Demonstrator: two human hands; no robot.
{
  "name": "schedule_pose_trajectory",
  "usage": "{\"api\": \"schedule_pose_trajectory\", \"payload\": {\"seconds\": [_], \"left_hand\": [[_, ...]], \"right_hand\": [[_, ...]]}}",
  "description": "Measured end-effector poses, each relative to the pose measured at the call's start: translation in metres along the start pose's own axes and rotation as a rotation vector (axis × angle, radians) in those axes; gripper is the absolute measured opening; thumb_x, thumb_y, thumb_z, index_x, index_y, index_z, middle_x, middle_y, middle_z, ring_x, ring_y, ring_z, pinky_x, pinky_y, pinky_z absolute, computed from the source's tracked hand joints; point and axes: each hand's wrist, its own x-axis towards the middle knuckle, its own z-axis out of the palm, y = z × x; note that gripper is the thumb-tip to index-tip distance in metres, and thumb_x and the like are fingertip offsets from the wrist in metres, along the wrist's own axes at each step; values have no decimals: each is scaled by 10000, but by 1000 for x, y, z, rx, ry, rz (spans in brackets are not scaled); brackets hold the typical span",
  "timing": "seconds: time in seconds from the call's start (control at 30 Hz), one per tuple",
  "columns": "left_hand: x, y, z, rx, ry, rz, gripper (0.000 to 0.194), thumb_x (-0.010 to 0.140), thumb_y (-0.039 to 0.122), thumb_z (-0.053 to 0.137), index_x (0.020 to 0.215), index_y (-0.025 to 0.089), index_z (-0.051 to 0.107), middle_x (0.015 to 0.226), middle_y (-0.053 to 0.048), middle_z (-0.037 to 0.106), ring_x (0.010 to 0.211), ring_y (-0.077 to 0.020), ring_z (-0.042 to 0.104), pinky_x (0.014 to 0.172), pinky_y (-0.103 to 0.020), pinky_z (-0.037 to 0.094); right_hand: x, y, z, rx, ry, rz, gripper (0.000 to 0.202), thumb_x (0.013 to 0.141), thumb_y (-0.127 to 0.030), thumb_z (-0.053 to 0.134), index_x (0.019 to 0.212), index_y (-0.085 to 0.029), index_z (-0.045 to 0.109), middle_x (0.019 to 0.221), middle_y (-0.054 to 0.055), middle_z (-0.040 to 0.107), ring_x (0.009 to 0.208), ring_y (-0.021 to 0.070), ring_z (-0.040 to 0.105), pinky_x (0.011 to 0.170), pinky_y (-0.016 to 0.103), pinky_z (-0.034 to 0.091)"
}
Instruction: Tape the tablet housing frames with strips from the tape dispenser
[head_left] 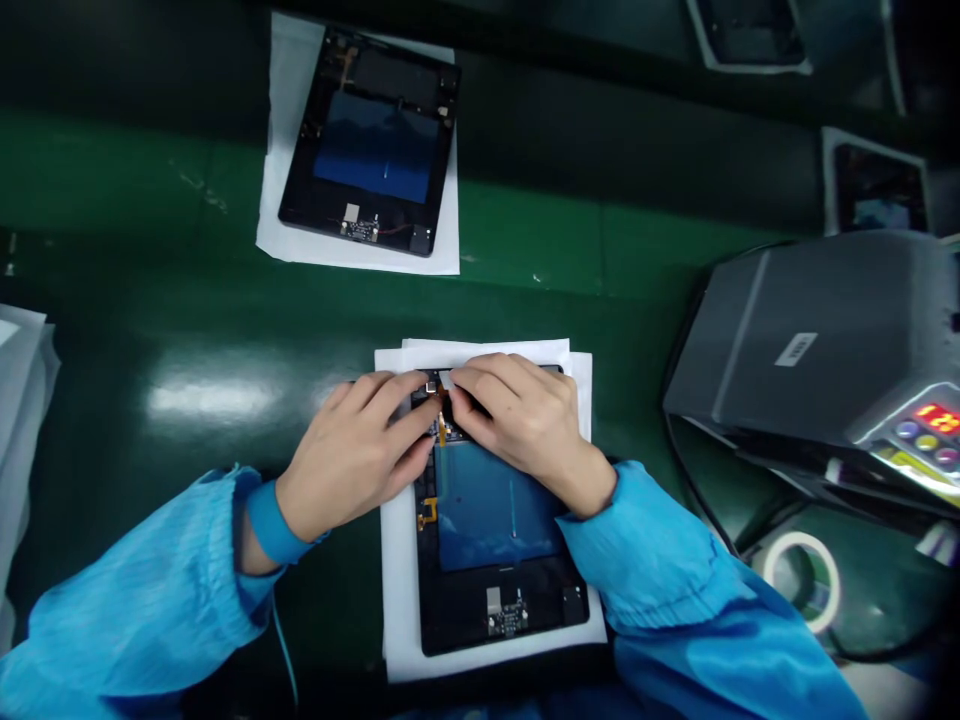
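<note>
Far to the left of where the fingers meet, a stack of white sheets [19, 400] lies at the edge of the green bench [187, 330]. Up and left from the pinch there is a second opened tablet [371, 145] on its own white paper. The left hand [352, 455] comes in from a blue sleeve and its fingertips press on a small part at the upper end of the opened tablet [491, 540] (I cannot tell if this hand really grasps it or only holds it down). Just beside it, touching tip to tip, the right hand [521, 420] pinches a small pale strip [445, 379] over the same spot. The tablet lies flat on white paper, directly under both hands. Well to the right of the grip stands a grey machine [810, 340], and below it a roll of tape [802, 580].
</note>
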Motion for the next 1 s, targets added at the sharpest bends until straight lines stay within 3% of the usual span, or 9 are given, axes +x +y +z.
{"api": "schedule_pose_trajectory", "payload": {"seconds": [0.3,0.57,0.73,0.8,0.9,1.0], "left_hand": [[-2,0,1,1,7,-1,317,877,266,495,1162,174,595,1223,-123,556,1039,-293,530,788,-425,485],[0,1,0,-3,20,-13,272,886,270,478,1099,176,619,1175,-114,580,1010,-281,543,753,-409,489],[-2,-2,2,-31,20,-18,281,887,289,491,1123,190,607,1210,-101,565,1041,-264,541,827,-400,484],[7,-14,-4,4,55,-9,292,889,308,499,1133,182,599,1205,-101,566,1043,-252,546,857,-387,480],[33,-52,-23,209,113,-72,351,903,365,488,1153,137,580,1204,-113,561,1075,-262,523,905,-420,457],[62,-104,-43,334,5,-119,524,912,466,450,1153,9,539,1191,-139,553,1073,-258,504,919,-473,431]], "right_hand": [[0,0,0,-1,-65,-4,176,910,-235,505,913,-178,672,885,5,674,769,123,571,626,252,396],[3,-8,-6,-86,-249,-12,234,933,-264,457,1017,-183,660,955,30,644,820,170,533,628,302,414],[5,-15,-15,-93,-388,-41,307,907,-198,448,1162,-111,596,1070,93,621,925,213,533,709,334,474],[2,-15,-22,-58,-433,-58,334,891,-181,457,1196,-107,573,1165,113,589,991,229,527,764,348,489],[-17,-11,-34,31,-413,-88,338,886,-201,479,1209,-160,570,1311,87,521,1118,249,490,865,378,482],[-52,-4,-47,96,-310,-90,302,882,-199,494,1161,-157,601,1314,69,534,1162,246,475,930,384,463]]}}
